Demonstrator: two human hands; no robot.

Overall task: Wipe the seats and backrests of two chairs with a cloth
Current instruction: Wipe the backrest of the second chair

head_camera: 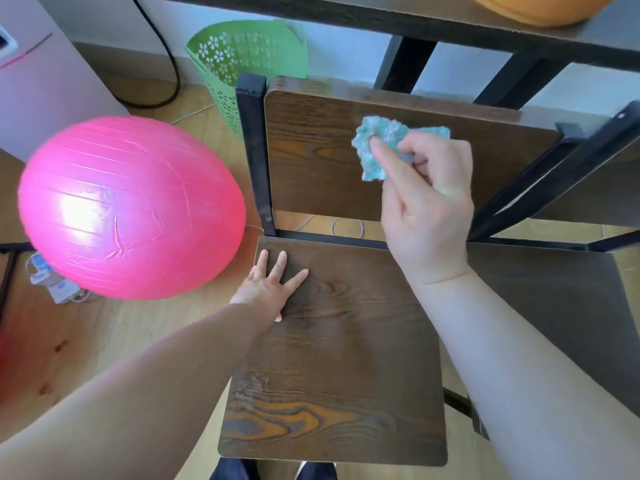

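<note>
Cloth (377,147), crumpled: your right grip (427,216) pinches it against the backrest (311,161). Left grip (270,289): spread flat on the seat (346,358).

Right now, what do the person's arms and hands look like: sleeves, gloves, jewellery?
The left forearm and right forearm are bare, with no sleeve in view. The left hand and right hand wear no gloves; no watch, bracelet or ring shows.

Teal cloth (382,147), dark brown wood-grain chair seat (339,375) and backrest (318,157), pink ball (131,206), green flower-pierced basket (242,60).
</note>
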